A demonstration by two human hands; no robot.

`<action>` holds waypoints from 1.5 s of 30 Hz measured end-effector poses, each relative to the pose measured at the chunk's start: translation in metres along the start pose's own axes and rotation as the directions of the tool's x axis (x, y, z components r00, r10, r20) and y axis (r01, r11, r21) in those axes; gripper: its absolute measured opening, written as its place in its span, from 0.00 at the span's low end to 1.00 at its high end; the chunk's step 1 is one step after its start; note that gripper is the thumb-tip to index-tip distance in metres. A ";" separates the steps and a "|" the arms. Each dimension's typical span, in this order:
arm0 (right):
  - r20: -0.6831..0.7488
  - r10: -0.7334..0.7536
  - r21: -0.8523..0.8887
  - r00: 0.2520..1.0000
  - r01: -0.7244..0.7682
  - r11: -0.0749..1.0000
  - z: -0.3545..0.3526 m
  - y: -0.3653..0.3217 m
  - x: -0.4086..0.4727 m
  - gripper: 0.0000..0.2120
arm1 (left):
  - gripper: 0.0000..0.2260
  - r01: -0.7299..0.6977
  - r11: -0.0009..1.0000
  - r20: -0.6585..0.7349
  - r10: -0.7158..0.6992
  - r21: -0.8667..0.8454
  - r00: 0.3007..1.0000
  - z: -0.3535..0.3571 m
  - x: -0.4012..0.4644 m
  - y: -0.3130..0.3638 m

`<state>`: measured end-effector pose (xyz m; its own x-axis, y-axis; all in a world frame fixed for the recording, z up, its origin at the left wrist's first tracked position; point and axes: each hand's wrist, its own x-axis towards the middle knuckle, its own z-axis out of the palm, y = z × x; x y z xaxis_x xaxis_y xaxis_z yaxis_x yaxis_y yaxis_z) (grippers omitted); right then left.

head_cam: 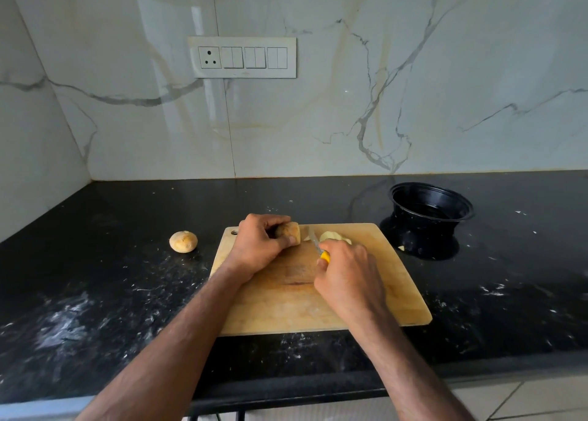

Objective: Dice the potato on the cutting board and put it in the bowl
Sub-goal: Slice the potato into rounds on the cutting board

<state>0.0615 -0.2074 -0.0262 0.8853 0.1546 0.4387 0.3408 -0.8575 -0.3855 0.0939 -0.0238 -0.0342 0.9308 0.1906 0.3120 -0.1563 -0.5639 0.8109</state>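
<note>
My left hand (259, 245) clamps the brown-skinned potato piece (290, 232) on the pale wooden cutting board (286, 306); my right hand (348, 272) is clenched on the yellow-handled knife (319, 245). The blade sits just beside my left grip's thumb, so a slip could nick it. Beyond my right grip, pale slices (332, 236) could slide off.

2 bare forearms, no sleeves; left hand (259, 245), right hand (348, 277).
</note>
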 end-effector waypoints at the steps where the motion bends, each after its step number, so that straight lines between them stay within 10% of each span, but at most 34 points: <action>1: 0.015 -0.003 -0.006 1.000 0.003 1.000 0.001 -0.001 -0.001 0.15 | 0.24 -0.005 1.000 0.008 0.005 0.003 1.000 0.000 0.000 0.001; 45: -0.014 -0.024 0.044 1.000 0.024 0.999 -0.003 -0.022 0.013 0.15 | 0.24 -0.085 0.991 -0.007 0.086 0.102 0.996 0.005 -0.002 0.000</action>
<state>0.0643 -0.1878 -0.0101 0.8725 0.1684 0.4587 0.3761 -0.8308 -0.4104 0.0939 -0.0277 -0.0371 0.9117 0.1470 0.3837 -0.1999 -0.6572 0.7268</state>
